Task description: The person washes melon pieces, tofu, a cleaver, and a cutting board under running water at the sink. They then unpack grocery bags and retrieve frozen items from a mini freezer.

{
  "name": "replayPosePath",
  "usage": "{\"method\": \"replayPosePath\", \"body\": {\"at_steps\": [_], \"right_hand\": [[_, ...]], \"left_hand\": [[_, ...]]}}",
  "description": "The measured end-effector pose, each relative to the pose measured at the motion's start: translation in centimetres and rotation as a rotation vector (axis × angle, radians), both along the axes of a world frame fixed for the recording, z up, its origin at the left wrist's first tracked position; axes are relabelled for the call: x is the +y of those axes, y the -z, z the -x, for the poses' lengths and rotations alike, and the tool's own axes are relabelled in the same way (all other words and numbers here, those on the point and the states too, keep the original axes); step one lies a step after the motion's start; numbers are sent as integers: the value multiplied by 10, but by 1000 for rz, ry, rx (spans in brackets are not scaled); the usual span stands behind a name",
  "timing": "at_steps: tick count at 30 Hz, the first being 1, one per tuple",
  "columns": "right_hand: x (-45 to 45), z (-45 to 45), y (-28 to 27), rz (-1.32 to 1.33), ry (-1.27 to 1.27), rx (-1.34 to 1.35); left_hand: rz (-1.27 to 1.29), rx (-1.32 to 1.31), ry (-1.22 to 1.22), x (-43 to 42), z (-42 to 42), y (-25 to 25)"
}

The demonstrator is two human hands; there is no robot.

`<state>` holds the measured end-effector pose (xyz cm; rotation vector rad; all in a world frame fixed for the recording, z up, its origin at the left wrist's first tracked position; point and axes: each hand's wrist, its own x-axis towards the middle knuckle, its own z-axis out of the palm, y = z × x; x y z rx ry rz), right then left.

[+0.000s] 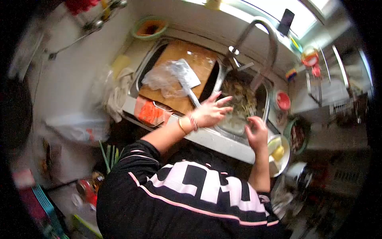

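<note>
Brownish-green pile [243, 97] down in the right-hand basin [271, 91] of the sink, apparently wet, too blurred to name more closely. Above the basin's near left edge, left hand [211, 112] with fingers spread and open, gripping nothing; bracelets round the wrist. Over the near right part of the same basin, right hand [256, 130] with fingers curled and thumb close to them; cannot tell whether pinching anything.

Arching over the pile from the back of the sink, a tall tap [273, 47]. To the left, across the other basin, a wooden chopping board [205, 65]; lying on it, a cleaver [190, 74] with handle pointing towards the left hand, and a crumpled clear bag [161, 79] next to the blade. At the board's near left corner, a red packet [148, 111].

Right of the sink, a small red bowl [283, 101]; nearer, a plate [285, 161] with yellow pieces. Behind the board, a green bowl [137, 31]. Propped by the window, a phone [285, 22].
</note>
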<state>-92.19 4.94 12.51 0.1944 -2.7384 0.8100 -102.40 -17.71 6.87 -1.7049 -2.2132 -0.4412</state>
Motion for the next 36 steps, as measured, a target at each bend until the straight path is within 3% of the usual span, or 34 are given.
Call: {"method": "replayPosePath", "body": {"at_steps": [1, 3, 5, 7, 9, 11, 12, 13, 15, 16, 17, 19, 22, 24, 25, 26, 28, 31, 32, 34, 35, 36], "right_hand": [[13, -21, 32, 586, 210, -361], [16, -28, 8, 305, 51, -401], [18, -29, 7, -131, -169, -160], [11, -46, 12, -202, -380, -160], [-5, -66, 20, -92, -588, -267], [-28, -93, 24, -10, -767, -345], [-37, -107, 23, -28, -868, -395], [-49, -119, 22, -118, -967, -429], [-57, -135, 49, -165, -1140, -493], [-62, -139, 66, -145, -1203, -480], [-60, -146, 69, -165, -1308, -414], [-84, -162, 55, -175, -1320, -608], [-108, -206, 56, -493, -1412, -473], [-123, -236, 46, -308, -1254, -880], [-136, -254, 45, -408, -1296, -830], [-149, -272, 43, -506, -1338, -775], [-173, -313, 47, -692, -1368, -702], [-195, -344, 128, -631, -1677, -382], [-211, -366, 151, -539, -1749, -339], [-247, -468, 116, -261, -1506, -890], [-267, -495, 111, -373, -1544, -886], [-283, -527, 97, -420, -1646, -861]], "left_hand": [[-39, -371, -319, -1, -54, -52], [-80, -827, -395, 5, -58, 19], [74, -529, -510, 10, -82, 17], [170, -542, -580, 15, -130, 24], [159, -836, -697, 13, -191, 15], [-127, -757, -779, 23, -233, 98], [-145, -731, -941, 12, -275, 66], [4, -1025, -1079, -2, -307, 16], [4, -999, -1276, -6, -372, 39], [33, -1230, -1270, -17, -401, 27], [33, -1264, -1320, -12, -434, 14], [52, -1350, -1449, -24, -479, 30], [56, -1237, -1689, -26, -566, 90], [-144, -1318, -1770, -21, -612, 96], [-241, -1356, -1806, -21, -633, 94], [-312, -1216, -1787, -23, -658, 97], [-399, -1289, -1775, -31, -715, 102], [-495, -1365, -1858, -49, -802, 156], [-530, -1037, -1979, -51, -842, 204], [-535, -1147, -1996, -76, -924, 177], [-410, -1181, -1929, -85, -955, 209], [-720, -1679, -1881, -97, -981, 244]]}}
